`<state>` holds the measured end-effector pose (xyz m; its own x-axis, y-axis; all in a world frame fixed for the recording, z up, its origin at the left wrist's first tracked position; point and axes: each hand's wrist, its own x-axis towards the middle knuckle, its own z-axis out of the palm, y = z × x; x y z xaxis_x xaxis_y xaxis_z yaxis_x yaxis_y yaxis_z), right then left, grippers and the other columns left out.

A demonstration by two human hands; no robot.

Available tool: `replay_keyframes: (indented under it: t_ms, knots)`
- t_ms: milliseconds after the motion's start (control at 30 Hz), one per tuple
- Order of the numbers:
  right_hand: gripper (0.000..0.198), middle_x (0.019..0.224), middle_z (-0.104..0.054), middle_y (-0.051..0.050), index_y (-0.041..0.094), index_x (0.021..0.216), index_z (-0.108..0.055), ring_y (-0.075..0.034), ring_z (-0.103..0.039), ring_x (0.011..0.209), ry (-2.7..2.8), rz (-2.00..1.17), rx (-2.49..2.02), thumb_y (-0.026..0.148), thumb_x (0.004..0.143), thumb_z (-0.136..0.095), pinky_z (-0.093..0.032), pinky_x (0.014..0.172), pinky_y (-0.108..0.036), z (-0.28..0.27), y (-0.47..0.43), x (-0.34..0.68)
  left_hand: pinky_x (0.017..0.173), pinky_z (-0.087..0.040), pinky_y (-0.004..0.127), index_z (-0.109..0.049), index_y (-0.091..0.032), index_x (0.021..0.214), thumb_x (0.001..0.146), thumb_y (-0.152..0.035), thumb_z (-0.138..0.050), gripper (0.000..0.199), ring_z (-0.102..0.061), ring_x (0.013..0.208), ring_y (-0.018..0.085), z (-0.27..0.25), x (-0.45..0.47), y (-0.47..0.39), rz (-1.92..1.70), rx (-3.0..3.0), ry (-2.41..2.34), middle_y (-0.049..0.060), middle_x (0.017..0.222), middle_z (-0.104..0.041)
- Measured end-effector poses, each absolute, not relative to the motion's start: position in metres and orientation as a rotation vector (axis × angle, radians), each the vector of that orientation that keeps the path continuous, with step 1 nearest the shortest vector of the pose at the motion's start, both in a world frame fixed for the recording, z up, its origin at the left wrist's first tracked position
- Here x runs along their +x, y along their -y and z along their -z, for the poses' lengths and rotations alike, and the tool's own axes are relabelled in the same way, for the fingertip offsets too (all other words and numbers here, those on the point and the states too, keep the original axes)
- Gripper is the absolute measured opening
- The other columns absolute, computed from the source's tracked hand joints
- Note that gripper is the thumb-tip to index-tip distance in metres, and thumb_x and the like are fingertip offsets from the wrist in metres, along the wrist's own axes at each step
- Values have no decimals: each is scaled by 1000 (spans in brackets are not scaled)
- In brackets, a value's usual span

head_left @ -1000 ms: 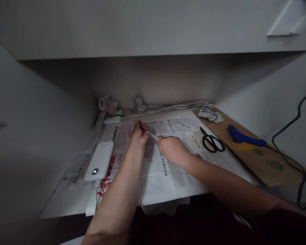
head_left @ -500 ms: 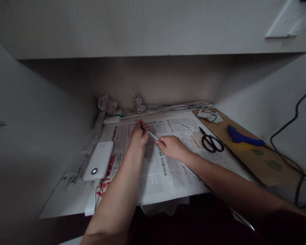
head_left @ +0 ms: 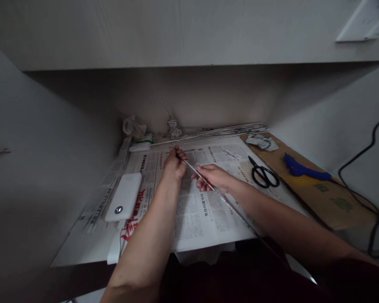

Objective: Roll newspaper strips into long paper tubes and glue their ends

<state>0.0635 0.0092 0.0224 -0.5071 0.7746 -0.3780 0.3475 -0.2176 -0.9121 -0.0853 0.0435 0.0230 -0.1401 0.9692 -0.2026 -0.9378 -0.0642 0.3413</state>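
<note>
From the head view, I see the left hand (head_left: 174,165) over the middle of the counter (head_left: 72,252), its fingers curled closed round one end of a thin rod (head_left: 229,203). The rod slants across the right hand (head_left: 217,176), whose thumb and fingers are loosely parted about it; whether they pinch it I can't tell. From there it runs beside the right forearm and past the counter's front edge.

I'd worry about that trailing length: a snag on the forearm or front edge could bend it. With the right fingers so loose, it might also twist or slip. The scissors (head_left: 255,167), towards the counter's right edge, lie near enough that a sweeping elbow could knock them. The newspaper (head_left: 192,229) underneath could shift if a wrist drags on it.
</note>
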Motion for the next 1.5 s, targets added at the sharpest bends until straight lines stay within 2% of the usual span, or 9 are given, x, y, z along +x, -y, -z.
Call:
replay_keyframes:
  t_ms: [200,400,700,867,967,1100,1167,1333,1500]
  knots:
    - [32,53,-58,0,15,76,-50,-8,-53,38,1438,-2009,-1179,40,93,-39,-31,32,-15,-18,-8,64,40,-30,14,-49,-14,74,94,-32,-34,31,-37,40,4,-25,-84,-42,-1614,110,-405,-6,50,-37]
    - [34,47,-55,3,16,76,-52,-7,-48,33,1677,-1667,-1159,46,89,-46,-34,33,-16,-9,-8,58,40,-30,14,-49,-14,73,93,-33,-36,30,-36,40,4,-25,-84,-42,-1637,99,-427,-6,50,-37]
    - [30,48,-53,3,16,80,-53,-7,-49,35,1564,-1781,-1116,43,91,-43,-27,32,-16,-10,-9,58,40,-31,13,-49,-14,74,94,-33,-36,30,-38,40,4,-25,-84,-41,-1620,119,-410,-5,52,-38]
    - [27,45,-44,6,17,78,-48,-8,-43,36,1148,-2202,-945,37,93,-37,-27,36,-17,-9,-11,58,42,-34,13,-50,-15,74,92,-34,-39,29,-40,42,4,-27,-83,-39,-1586,138,-415,-5,53,-40]
    - [29,45,-43,6,18,78,-47,-9,-42,37,1037,-2375,-850,40,93,-35,-28,38,-19,-5,-11,55,44,-36,13,-51,-15,74,92,-33,-40,28,-43,43,4,-26,-83,-39,-1582,141,-412,-5,54,-41]
    - [34,46,-50,4,17,80,-50,-10,-47,37,1396,-1974,-1022,49,89,-42,-26,35,-19,-2,-14,52,47,-41,17,-51,-16,76,91,-33,-42,25,-49,46,7,-24,-82,-39,-1618,160,-546,-4,55,-46]
    - [32,44,-46,6,18,77,-48,-9,-43,35,1395,-1938,-1002,48,89,-44,-24,35,-18,-4,-15,52,48,-42,19,-52,-17,77,89,-33,-46,22,-52,48,8,-22,-81,-39,-1629,189,-636,-4,57,-49]
    - [32,44,-36,8,18,78,-46,-8,-35,35,1004,-2407,-755,43,94,-34,-27,37,-18,-8,-14,60,37,-30,16,-54,-16,81,88,-32,-50,18,-53,47,7,-23,-80,-38,-1575,246,-649,-3,61,-53]
    - [37,51,-44,6,17,89,-55,-7,-41,38,1419,-2232,-1028,52,85,-49,-24,34,-17,-22,-11,82,34,-27,15,-55,-15,80,91,-30,-44,22,-54,47,7,-23,-84,-39,-1613,242,-648,-1,60,-54]
